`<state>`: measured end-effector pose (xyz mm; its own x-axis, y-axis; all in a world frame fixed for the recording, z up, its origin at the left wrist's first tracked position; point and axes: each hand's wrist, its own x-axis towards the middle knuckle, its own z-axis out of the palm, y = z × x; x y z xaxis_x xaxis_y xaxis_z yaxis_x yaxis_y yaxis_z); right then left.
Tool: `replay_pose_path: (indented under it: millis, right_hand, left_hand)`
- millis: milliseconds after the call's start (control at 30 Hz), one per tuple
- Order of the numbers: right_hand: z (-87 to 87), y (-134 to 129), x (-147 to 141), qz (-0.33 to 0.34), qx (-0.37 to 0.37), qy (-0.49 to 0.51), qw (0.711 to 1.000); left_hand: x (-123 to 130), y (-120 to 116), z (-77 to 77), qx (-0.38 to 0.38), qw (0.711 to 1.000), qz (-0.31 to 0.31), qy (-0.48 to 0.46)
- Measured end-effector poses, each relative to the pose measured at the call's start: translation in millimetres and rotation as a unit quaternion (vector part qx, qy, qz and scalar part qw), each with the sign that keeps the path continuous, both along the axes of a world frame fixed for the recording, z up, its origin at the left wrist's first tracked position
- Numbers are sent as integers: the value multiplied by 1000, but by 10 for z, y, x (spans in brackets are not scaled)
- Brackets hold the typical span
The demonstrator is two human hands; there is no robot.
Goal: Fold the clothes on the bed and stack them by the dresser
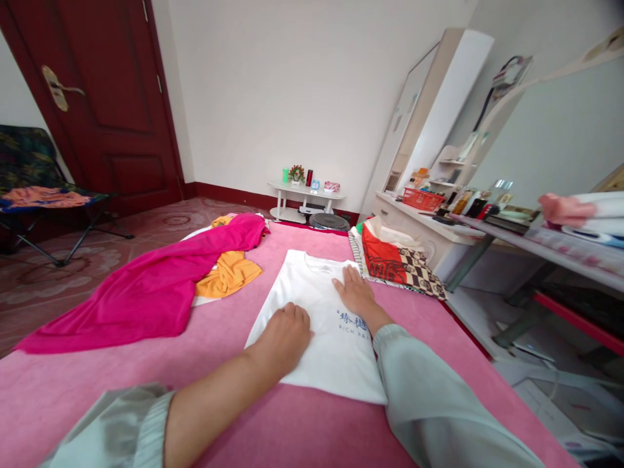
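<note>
A white T-shirt [322, 357], folded to a near rectangle with its neckline at the far end, lies on the pink bed cover [312, 429]. Blue printed characters show on its right part. On the shirt's left side rests my left hand [287, 335], its fingers curled under so that anything in them is hidden. My right hand [355, 292] lies flat near the upper right edge of the shirt, fingers spread, holding nothing.
To the left sprawls a magenta garment [146, 286] beside an orange cloth [229, 273]. Folded patterned clothes [394, 260] are stacked at the far right. Beyond the bed stands a small white table [307, 190]; a dresser [419, 218] is on the right.
</note>
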<state>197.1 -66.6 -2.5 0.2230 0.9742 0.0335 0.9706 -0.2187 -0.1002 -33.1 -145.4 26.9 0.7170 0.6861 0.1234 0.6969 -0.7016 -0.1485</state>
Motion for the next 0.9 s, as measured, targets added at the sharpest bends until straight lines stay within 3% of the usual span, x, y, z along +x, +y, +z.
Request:
replay_pose_path:
  millis: [133,267,333,433,500,600,900]
  right_hand:
    - [-18,-10,-2,-3,10,-3,1000]
    - [-19,-18,-17,-7,17,-3,1000]
    - [-10,-28,-28,-7,19,-6,1000]
    - [3,-40,-35,-1,20,-13,1000]
    - [2,-39,-30,0,21,-14,1000]
    - [-16,-19,-14,-2,24,-11,1000]
    - [-51,-14,3,-4,32,-7,999]
  left_hand:
    - [20,64,23,10,1000,-15,-5]
    - [-3,276,141,-17,997,8,-80]
    - [13,421,168,-28,992,-13,-124]
    - [68,683,104,-73,985,-83,-135]
    - [110,881,17,-130,981,-88,-112]
    - [162,1174,-101,-175,978,-51,-103]
    - [322,1745,-299,-124,975,88,-161]
